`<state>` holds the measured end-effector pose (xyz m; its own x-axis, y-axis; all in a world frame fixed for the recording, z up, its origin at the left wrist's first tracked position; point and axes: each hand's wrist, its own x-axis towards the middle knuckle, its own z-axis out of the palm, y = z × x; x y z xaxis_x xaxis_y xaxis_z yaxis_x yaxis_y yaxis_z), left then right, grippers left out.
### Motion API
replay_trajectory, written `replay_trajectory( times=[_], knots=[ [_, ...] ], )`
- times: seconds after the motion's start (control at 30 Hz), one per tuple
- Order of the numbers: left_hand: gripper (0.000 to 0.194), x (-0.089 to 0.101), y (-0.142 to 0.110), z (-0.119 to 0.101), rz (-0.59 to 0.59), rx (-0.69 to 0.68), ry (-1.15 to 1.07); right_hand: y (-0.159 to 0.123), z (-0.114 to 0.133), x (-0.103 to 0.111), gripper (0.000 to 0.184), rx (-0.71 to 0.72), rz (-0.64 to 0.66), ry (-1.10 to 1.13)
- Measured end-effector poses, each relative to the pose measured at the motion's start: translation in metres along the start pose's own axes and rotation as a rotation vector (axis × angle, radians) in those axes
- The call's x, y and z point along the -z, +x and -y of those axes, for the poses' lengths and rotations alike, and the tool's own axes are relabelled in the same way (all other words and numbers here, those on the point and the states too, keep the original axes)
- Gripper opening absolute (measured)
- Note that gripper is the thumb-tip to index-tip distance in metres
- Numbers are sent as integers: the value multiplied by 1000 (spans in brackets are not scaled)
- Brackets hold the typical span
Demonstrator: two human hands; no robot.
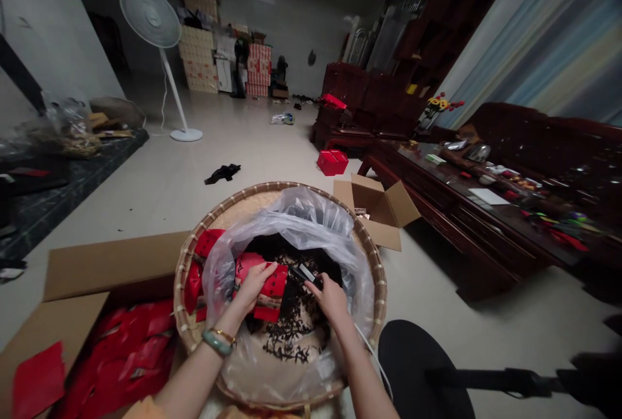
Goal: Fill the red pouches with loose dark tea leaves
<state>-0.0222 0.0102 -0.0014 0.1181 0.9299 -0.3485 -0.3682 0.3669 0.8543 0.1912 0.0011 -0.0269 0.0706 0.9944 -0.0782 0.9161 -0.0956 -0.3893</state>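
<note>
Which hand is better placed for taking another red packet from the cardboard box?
Probably the left hand: it is on the box side of the bamboo basket, though it holds a red packet. The right hand is farther and holds a small black object.

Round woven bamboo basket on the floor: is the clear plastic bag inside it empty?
No, the clear plastic bag in the round woven bamboo basket holds dark loose leaves.

One left hand (253,286), one right hand (333,299), one round bamboo basket (183,276), one clear plastic bag (291,218), two open cardboard cartons (111,267) (376,202), one pedestal fan (150,15), one red box (332,162) on the floor (146,212), two bracelets (217,341).
</note>
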Motion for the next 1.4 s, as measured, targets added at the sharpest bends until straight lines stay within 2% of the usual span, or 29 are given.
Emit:
replay_trajectory(
  times=[0.07,0.13,0.27,0.33,0.4,0.5,0.57,0.63,0.7,0.77,0.87,0.97,1.03,1.1,1.2,1.33,1.4],
  knots=[
    [35,-2,-1,2,18,-15,-1,0,8,-1,40,66,-76,85],
    [37,-3,0,3,41,-12,25,0,21,0,34,163,-113,271],
    [43,-4,-1,4,66,-39,162,-2,54,-4,27,317,-80,640],
    [48,-4,-3,3,84,15,203,0,63,-7,26,302,-109,711],
    [49,-3,-7,3,161,120,202,3,63,-11,31,234,-121,753],
    [44,-2,-12,5,282,162,178,9,50,-13,42,157,-92,713],
    [46,-1,-13,8,271,130,173,10,36,-12,44,132,-105,561],
    [45,1,-11,10,232,122,168,6,24,-12,41,97,-106,316],
    [44,2,-9,11,214,110,165,-1,14,-14,54,69,-48,73],
    [44,3,-6,12,209,91,160,-7,7,-17,61,81,11,-43],
    [45,7,-4,11,189,84,156,-7,-3,-19,58,108,13,66],
    [45,12,-5,10,175,102,169,0,-11,-9,52,77,-19,354],
    [45,13,-7,9,186,115,181,5,-12,2,50,57,45,553],
    [45,11,-9,8,210,135,195,7,-8,14,51,64,168,682],
    [44,6,-13,7,252,151,224,7,5,25,49,106,261,738],
    [44,4,-16,3,286,159,267,6,16,26,42,92,220,735],
    [51,4,-14,2,233,185,284,5,18,25,38,130,217,720]
  ],
)
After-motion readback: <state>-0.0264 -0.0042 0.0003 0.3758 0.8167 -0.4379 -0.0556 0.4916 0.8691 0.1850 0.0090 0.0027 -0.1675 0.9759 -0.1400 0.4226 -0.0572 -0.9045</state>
